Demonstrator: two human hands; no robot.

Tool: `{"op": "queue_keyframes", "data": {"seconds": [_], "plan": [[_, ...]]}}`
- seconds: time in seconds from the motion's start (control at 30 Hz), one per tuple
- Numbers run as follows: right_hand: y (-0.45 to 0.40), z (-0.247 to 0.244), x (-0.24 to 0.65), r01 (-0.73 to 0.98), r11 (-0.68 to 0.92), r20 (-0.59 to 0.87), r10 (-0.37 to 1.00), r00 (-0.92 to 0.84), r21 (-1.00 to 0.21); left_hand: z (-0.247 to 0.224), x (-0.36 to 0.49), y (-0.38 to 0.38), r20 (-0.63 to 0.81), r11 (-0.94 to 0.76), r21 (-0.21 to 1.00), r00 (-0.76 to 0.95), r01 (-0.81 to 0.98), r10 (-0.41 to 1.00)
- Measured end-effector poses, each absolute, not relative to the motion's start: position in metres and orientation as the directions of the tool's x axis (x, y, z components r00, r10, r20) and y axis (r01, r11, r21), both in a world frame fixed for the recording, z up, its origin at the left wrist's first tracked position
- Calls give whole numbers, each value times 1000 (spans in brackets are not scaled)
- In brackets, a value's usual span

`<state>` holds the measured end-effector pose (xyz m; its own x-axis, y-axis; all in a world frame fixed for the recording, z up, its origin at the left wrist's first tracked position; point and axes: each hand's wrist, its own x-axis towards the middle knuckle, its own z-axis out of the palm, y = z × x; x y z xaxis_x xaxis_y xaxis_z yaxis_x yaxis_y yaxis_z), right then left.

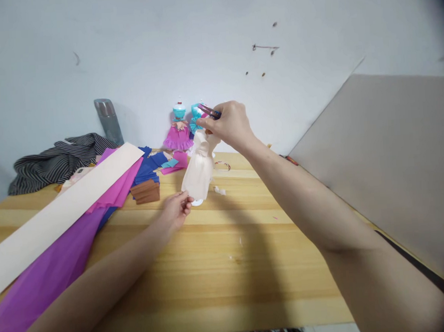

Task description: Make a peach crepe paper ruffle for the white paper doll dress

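A small figure in a cream dress point(198, 175) stands on a white base at the middle of the table. My left hand point(179, 207) is closed, its fingertips pinching the lower left edge of the dress near the base. Above the figure's top, my right hand point(229, 123) is closed around a slim tool with a dark and pink part point(210, 111), which looks like scissors or tweezers. The tool's tip points left. Behind are a doll in a pink skirt point(177, 137) and a turquoise one point(195, 118), partly hidden by my right hand.
Purple sheets point(59, 268), a long cream strip point(67, 213), brown folded pieces point(146, 191) and blue pieces point(147, 165) lie on the left. Behind them are striped cloth point(61, 160) and a bottle point(109, 122). A bracelet point(222, 166) lies right of the figure. A grey panel point(387, 161) stands right.
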<state>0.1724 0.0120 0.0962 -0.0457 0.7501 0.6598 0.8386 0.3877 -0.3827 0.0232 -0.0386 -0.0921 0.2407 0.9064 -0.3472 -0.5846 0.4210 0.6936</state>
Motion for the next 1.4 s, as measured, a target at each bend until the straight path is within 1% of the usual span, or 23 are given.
{"op": "queue_keyframes", "data": {"seconds": [0.2,0.37,0.53,0.63,0.8,1.03,1.4], "plan": [[16,93,178,824,419,678,733,-59,-381,-94,17,-39,-315,346,727,161,-593,935],[18,91,181,803,438,680,731,-57,-404,-96,19,-37,-288,283,748,89,-601,953],[16,92,179,801,430,669,742,-50,-417,-95,23,-37,-304,259,731,37,-631,952],[14,95,177,814,400,654,756,-33,-420,-93,24,-43,-343,304,698,70,-649,937],[12,96,174,820,394,654,756,-32,-415,-91,31,-57,-395,393,639,157,-661,905],[14,94,177,807,432,683,729,-50,-402,-88,44,-58,-352,392,602,210,-696,912],[16,95,173,824,395,670,742,-24,-407,-85,46,-62,-326,403,568,253,-718,911]]}}
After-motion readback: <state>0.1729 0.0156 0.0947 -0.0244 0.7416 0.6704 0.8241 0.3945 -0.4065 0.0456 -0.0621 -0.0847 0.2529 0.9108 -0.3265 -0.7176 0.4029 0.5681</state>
